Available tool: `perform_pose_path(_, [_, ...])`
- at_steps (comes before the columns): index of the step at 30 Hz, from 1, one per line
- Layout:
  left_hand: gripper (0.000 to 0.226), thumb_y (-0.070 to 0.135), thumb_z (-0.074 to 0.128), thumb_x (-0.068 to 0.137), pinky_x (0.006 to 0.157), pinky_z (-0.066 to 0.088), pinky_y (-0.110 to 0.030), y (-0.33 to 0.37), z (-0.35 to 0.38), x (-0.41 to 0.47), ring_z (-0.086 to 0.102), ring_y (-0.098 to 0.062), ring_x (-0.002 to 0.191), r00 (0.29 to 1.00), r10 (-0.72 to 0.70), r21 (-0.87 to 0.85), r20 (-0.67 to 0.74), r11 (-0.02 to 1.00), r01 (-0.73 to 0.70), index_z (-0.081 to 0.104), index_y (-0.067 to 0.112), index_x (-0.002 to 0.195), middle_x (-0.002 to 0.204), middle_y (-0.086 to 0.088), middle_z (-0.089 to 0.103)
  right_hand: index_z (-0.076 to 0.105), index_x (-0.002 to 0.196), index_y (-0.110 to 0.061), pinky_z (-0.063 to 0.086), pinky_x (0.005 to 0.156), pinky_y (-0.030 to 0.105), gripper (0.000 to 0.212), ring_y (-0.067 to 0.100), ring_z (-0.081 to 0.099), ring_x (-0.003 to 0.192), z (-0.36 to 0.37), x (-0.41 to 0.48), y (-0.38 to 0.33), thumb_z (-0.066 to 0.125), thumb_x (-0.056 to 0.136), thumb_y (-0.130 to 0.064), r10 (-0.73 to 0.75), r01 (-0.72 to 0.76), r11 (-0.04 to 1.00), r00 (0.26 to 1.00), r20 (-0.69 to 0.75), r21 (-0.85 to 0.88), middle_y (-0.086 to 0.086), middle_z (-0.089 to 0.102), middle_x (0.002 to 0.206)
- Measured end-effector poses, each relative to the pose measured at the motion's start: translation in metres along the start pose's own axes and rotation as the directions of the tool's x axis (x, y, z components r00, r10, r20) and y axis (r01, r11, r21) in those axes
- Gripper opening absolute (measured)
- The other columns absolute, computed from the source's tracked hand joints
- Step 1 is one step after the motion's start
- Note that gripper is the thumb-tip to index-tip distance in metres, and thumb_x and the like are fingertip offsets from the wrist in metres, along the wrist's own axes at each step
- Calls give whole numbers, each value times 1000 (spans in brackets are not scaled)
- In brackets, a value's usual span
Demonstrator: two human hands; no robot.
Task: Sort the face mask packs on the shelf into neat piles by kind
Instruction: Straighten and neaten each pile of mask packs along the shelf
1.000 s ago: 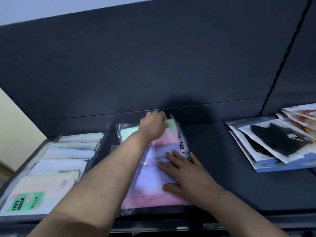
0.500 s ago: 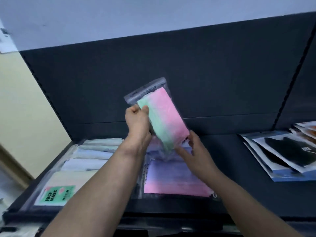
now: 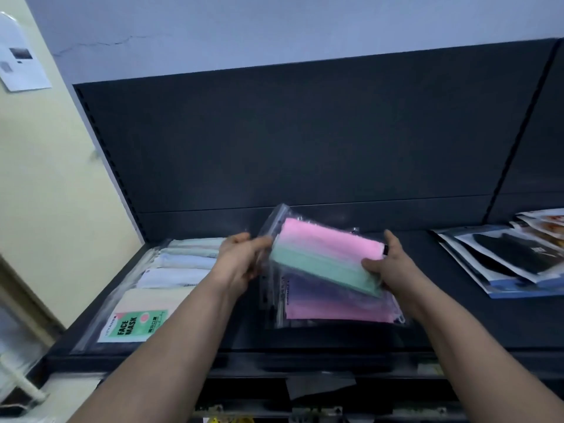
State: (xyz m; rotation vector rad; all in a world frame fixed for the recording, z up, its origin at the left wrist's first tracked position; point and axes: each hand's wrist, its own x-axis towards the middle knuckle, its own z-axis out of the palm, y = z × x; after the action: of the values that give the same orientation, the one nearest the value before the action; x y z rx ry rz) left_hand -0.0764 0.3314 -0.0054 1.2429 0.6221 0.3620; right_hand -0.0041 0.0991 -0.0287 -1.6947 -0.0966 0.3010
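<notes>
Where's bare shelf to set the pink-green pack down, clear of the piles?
Free: shelf between the pink-purple pile and the black-mask pile, running back to the rear panel. Crowded: the left side, where the pastel pile sits close beside the pink-purple pile; the left forearm hides the gap between them.

Single view, head-worn, wide-angle. It looks from above and behind the hands, facing forward and down onto the shelf (image 3: 442, 325). Both forearms enter at the bottom edge and run up to the left hand (image 3: 241, 264) and right hand (image 3: 393, 267), which sit near the lens just below mid-frame. The pack (image 3: 323, 257) is held between them. Beyond the hands the back panel (image 3: 305, 141) fills the middle, with a pale wall (image 3: 274, 32) above it. Left of the left hand the view reaches a cream wall (image 3: 45, 193). Right of the right hand the frame edge cuts off a pile (image 3: 512, 257). Straight lines bow toward the edges.
</notes>
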Motion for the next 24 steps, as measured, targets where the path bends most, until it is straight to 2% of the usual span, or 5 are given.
perform_pose_path(5, [29,20,85,68,52,39,-20,-29,-19,-27,52,-14,55,980,-85,740,178,668,-77,57,13,68,64,-1,59,2,153,-20,37,103,34,91,27,40,134,-17,-5,17,64,87,-15,16,9,869,999,46,-494,11,30,153])
perform_pose_path(9, [72,40,86,57,85,51,-32,-44,-15,-33,61,-19,97,997,2,933,82,351,-77,52,14,115,112,-2,62,13,150,-24,30,107,44,71,34,22,137,-8,-17,35,52,91,-36,-91,68,610,996,15,-789,14,13,156])
perform_pose_path(13, [146,62,88,29,110,38,-43,-58,-7,-19,40,-24,136,982,-27,865,186,479,-150,14,29,150,153,1,31,-2,152,-17,26,113,46,100,35,19,143,-12,-22,46,58,83,-58,-41,48,720,999,27,-692,15,-1,159])
perform_pose_path(18, [157,51,94,30,115,32,-42,-74,1,-22,31,-19,141,985,39,709,166,690,-147,1,23,153,159,0,18,6,152,-18,37,103,32,99,22,33,138,-19,-20,50,70,80,-36,-118,207,740,977,179,-640,5,26,154])
perform_pose_path(24, [151,37,96,44,120,21,-38,-71,6,-19,11,-17,148,970,19,750,244,630,-201,-8,23,153,161,3,1,16,152,-22,32,101,21,95,18,33,136,-22,-14,55,71,75,-16,-147,212,812,976,162,-545,3,31,151])
